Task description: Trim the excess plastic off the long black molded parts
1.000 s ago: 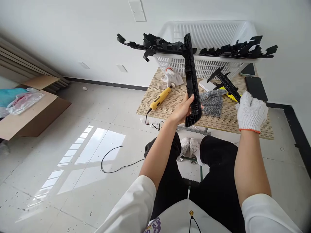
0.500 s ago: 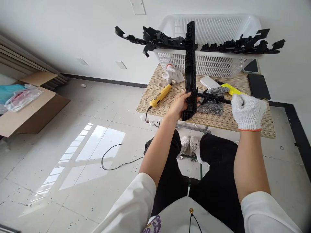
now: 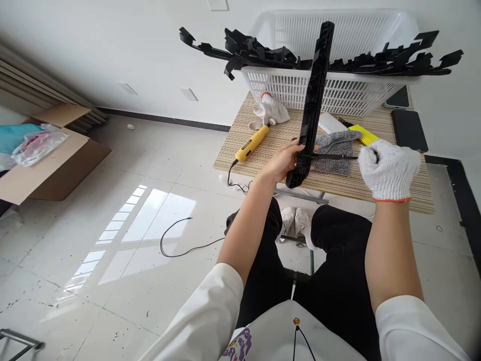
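Note:
My bare left hand (image 3: 282, 161) is wrapped around the lower part of a long black plastic trim piece (image 3: 312, 103), which leans with its top to the right. A thin black plastic strip (image 3: 334, 157) runs sideways from beside that trim piece to my right hand (image 3: 389, 169). In a white knit glove, the right hand is closed on the strip's outer end. Whether the strip is joined to the trim piece is hidden by my left fingers. Beneath the strip, a grey cloth-like item (image 3: 336, 168), possibly a glove, lies on the striped table (image 3: 398, 188).
Behind, a white slotted basket (image 3: 345, 95) carries several black plastic parts (image 3: 259, 52) across its rim. A yellow corded tool (image 3: 252, 144), a white glove (image 3: 273, 108), a yellow-bladed item (image 3: 364, 134) and a dark phone (image 3: 409, 130) lie on the table. An open carton (image 3: 71, 165) stands left.
The trim piece has tilted, its top swinging right. The strip has turned and now looks thinner and more level. Both hands keep their hold, and the whole view has shifted slightly.

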Available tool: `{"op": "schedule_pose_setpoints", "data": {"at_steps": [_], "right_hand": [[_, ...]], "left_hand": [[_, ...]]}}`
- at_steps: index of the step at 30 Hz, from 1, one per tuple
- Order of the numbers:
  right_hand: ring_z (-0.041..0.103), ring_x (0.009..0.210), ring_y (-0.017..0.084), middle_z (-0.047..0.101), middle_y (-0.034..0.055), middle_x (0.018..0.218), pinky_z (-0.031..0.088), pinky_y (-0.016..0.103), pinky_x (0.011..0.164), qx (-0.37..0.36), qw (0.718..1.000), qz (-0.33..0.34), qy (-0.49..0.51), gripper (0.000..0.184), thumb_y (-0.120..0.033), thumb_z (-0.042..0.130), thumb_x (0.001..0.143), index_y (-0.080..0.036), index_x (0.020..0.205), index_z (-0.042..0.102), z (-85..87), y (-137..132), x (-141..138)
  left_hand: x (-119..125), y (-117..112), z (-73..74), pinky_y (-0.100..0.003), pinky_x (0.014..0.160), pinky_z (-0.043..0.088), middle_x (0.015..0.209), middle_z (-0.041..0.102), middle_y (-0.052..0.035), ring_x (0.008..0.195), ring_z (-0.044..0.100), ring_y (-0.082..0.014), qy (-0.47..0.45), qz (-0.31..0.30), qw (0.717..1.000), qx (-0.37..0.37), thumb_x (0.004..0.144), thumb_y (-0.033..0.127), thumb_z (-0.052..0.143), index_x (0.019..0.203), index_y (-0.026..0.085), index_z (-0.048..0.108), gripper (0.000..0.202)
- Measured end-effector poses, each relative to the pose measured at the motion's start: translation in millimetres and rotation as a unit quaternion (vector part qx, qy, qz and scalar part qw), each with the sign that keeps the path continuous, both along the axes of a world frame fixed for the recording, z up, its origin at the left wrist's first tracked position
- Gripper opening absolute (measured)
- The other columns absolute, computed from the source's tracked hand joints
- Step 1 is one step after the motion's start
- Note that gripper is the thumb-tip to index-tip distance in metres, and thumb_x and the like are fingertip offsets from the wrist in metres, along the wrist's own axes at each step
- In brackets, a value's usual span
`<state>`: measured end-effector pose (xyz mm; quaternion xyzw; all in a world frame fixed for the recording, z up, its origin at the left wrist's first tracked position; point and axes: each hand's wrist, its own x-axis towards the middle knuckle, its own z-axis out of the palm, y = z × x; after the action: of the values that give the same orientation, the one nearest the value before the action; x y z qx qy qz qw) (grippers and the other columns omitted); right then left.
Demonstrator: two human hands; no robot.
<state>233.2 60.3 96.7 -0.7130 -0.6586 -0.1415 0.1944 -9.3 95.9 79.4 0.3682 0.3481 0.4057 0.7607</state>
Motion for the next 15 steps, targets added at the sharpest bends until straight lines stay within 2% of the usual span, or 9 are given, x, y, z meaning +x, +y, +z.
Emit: {"op": "schedule_pose_setpoints", "data": {"at_steps": [4, 8, 11, 15], "right_hand": [[0.018, 0.060, 0.015, 0.039, 0.0039, 0.057, 0.018, 0.035, 0.061, -0.014, 1.000, -0.011, -0.010, 0.038, -0.045, 0.040, 0.085, -0.018, 0.070, 0.064, 2.8, -1.0, 0.7], [0.020, 0.060, 0.015, 0.046, 0.0055, 0.060, 0.017, 0.035, 0.061, -0.043, 0.999, -0.008, 0.007, 0.046, -0.048, 0.038, 0.091, -0.017, 0.076, 0.069, 2.8, -1.5, -8.5], [0.028, 0.059, 0.015, 0.051, 0.0072, 0.062, 0.016, 0.035, 0.063, -0.057, 0.998, -0.007, 0.001, 0.056, -0.047, 0.029, 0.099, -0.016, 0.082, 0.074, 0.5, -2.3, -21.8], [0.042, 0.060, 0.018, 0.049, 0.0065, 0.057, 0.019, 0.035, 0.065, -0.052, 0.999, 0.000, -0.008, 0.064, -0.048, 0.022, 0.103, -0.017, 0.084, 0.075, -3.1, -3.4, -38.1]], "left_hand": [[2.1, 0.7, -1.4, -0.041, 0.088, 0.064, 0.108, 0.079, -0.0084, 0.105, 0.073, -0.0240, 0.012, 0.016, 1.000, -0.009, 0.093, 0.022, 0.054, 0.116, 0.020, 0.065, 0.026], [6.2, 0.4, -1.1, -0.039, 0.086, 0.065, 0.099, 0.078, -0.0065, 0.099, 0.074, -0.0222, 0.025, 0.046, 0.999, -0.013, 0.095, 0.021, 0.054, 0.119, 0.020, 0.064, 0.026], [9.8, -0.5, -0.5, -0.039, 0.084, 0.066, 0.098, 0.078, -0.0054, 0.094, 0.075, -0.0213, 0.026, 0.060, 0.998, -0.014, 0.095, 0.021, 0.056, 0.120, 0.021, 0.064, 0.026], [12.0, -2.2, 1.2, -0.040, 0.086, 0.065, 0.104, 0.078, -0.0053, 0.094, 0.076, -0.0218, 0.029, 0.071, 0.997, -0.012, 0.098, 0.023, 0.055, 0.119, 0.021, 0.065, 0.024]]}}
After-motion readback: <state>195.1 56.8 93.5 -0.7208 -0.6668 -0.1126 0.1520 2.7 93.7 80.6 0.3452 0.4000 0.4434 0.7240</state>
